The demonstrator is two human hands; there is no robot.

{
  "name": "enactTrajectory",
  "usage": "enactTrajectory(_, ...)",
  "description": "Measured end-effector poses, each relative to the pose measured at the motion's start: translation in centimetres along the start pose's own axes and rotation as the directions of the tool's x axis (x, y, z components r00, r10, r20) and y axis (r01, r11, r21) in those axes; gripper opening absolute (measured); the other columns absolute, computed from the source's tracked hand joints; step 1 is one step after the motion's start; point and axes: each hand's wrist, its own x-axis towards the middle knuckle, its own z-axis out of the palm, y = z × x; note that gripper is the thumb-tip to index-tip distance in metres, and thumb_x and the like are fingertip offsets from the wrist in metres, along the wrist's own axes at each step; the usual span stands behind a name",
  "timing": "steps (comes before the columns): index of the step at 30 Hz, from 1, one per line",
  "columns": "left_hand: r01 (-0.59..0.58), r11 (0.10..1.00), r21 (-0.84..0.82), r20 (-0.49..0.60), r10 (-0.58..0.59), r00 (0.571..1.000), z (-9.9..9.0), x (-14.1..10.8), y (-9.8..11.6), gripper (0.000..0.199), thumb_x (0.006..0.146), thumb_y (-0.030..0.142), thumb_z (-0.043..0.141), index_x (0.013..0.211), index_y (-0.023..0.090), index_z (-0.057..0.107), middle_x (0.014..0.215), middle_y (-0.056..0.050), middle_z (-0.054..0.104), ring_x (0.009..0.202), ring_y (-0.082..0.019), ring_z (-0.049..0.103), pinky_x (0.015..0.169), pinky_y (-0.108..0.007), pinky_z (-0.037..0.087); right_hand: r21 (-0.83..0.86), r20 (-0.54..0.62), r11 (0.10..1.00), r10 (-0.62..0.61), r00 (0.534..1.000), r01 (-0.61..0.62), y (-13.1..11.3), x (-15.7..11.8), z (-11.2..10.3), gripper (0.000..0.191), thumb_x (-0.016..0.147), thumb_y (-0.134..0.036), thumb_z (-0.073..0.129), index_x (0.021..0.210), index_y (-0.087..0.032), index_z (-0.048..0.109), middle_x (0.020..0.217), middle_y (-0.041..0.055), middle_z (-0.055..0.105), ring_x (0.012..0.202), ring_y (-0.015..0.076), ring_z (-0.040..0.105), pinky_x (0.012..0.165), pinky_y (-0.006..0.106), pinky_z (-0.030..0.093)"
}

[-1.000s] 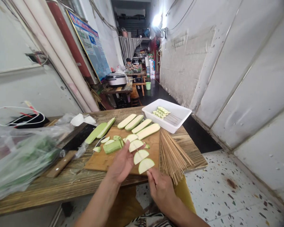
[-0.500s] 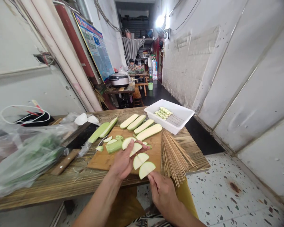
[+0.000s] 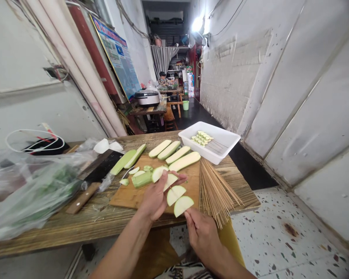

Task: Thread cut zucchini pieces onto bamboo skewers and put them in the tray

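My left hand (image 3: pixel 153 199) is closed on a half-round zucchini slice (image 3: pixel 170 181) above the cutting board (image 3: pixel 125 199). Two more zucchini slices (image 3: pixel 184 206) sit in a row on a thin skewer between my hands. At its near end, my right hand (image 3: pixel 203 229) pinches the skewer, most of which is hidden by slices and fingers. Behind my left hand lie a cut zucchini chunk (image 3: pixel 142 179) and small pieces. Several zucchini halves (image 3: pixel 185 161) rest along the board's far edge, cut faces up.
A bundle of bamboo skewers (image 3: pixel 218 193) lies right of the board. Behind it, a white tray (image 3: pixel 230 143) holds skewered slices (image 3: pixel 202 138). On the left are a cleaver (image 3: pixel 83 197) and plastic bags of greens (image 3: pixel 50 186). Another person (image 3: pixel 163 79) sits far back.
The whole view has shifted slightly, so everything appears a little further right. Both hands keep the same grip, and the slices on the skewer look tilted a bit differently.
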Motion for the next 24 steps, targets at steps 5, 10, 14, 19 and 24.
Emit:
enactTrajectory(5,-0.002,1.000,-0.012,0.011,0.003,1.000,0.3,-0.2,-0.2,0.040,0.079,0.050,0.054,0.093,0.013,0.061,0.115,-0.017,0.062,0.114,-0.032,0.053,0.084,-0.043,0.050,0.009,0.016,1.000,0.018,1.000,-0.019,0.2,0.3,-0.2,0.028,0.095,-0.016,0.033,0.079,-0.016,0.056,0.060,0.0021,0.056,0.049,0.0134,0.050,0.050,0.024,0.036)
enactTrajectory(10,-0.047,0.998,-0.041,0.028,0.048,0.998,-0.8,-0.1,0.1,0.051,0.078,0.054,0.053,0.110,0.014,0.059,0.113,-0.015,0.064,0.108,-0.027,0.058,0.089,-0.039,0.048,-0.019,-0.018,1.000,0.018,1.000,-0.018,0.6,0.2,-0.8,0.027,0.095,-0.016,0.034,0.079,-0.016,0.056,0.060,0.0024,0.056,0.049,0.0138,0.051,0.049,0.024,0.036)
enactTrajectory(14,-0.068,0.988,-0.142,-0.042,0.062,0.997,-1.8,0.8,1.5,0.055,0.081,0.058,0.042,0.107,0.012,0.060,0.108,-0.015,0.065,0.105,-0.027,0.059,0.088,-0.040,0.049,0.009,0.024,1.000,-0.001,1.000,0.000,0.6,-0.1,-0.8,0.025,0.095,-0.015,0.036,0.081,-0.016,0.057,0.061,0.0026,0.058,0.052,0.0138,0.054,0.052,0.023,0.039)
enactTrajectory(19,-0.101,0.988,-0.116,-0.104,0.089,0.991,-1.6,1.6,2.0,0.048,0.086,0.051,0.039,0.095,0.010,0.062,0.092,-0.013,0.069,0.096,-0.026,0.063,0.088,-0.043,0.048,0.042,0.074,0.999,0.003,0.997,-0.006,0.2,-0.3,-0.9,0.023,0.094,-0.015,0.038,0.088,-0.016,0.060,0.062,0.0021,0.059,0.053,0.0136,0.055,0.052,0.023,0.041)
enactTrajectory(24,-0.147,0.982,-0.121,-0.157,0.127,0.979,-1.3,1.7,1.1,0.041,0.086,0.047,0.042,0.084,0.011,0.062,0.080,-0.009,0.069,0.085,-0.023,0.067,0.086,-0.040,0.049,0.036,0.071,0.999,0.010,0.997,-0.012,-0.3,-0.2,-1.2,0.023,0.093,-0.013,0.039,0.087,-0.014,0.060,0.062,0.0024,0.058,0.053,0.0135,0.055,0.052,0.023,0.039)
